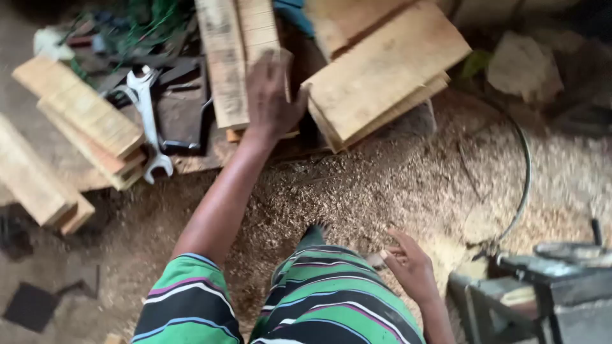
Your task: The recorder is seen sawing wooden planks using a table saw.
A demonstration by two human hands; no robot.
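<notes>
My left hand [271, 95] reaches far forward and lies on the end of a long pale wooden plank [239, 38], fingers wrapped over its edge. Beside it to the right lies a stack of wide wooden boards [382, 67]. My right hand [411, 264] hangs low by my striped green garment [325, 299], fingers loosely spread, holding nothing, just above the sawdust-covered ground [382, 185].
A large metal spanner [148, 121] lies left of the plank beside dark metal parts. More short planks [83, 118] are stacked at the left. A curved cable [524, 172] crosses the sawdust at right. A dark metal machine [542, 286] stands at the bottom right.
</notes>
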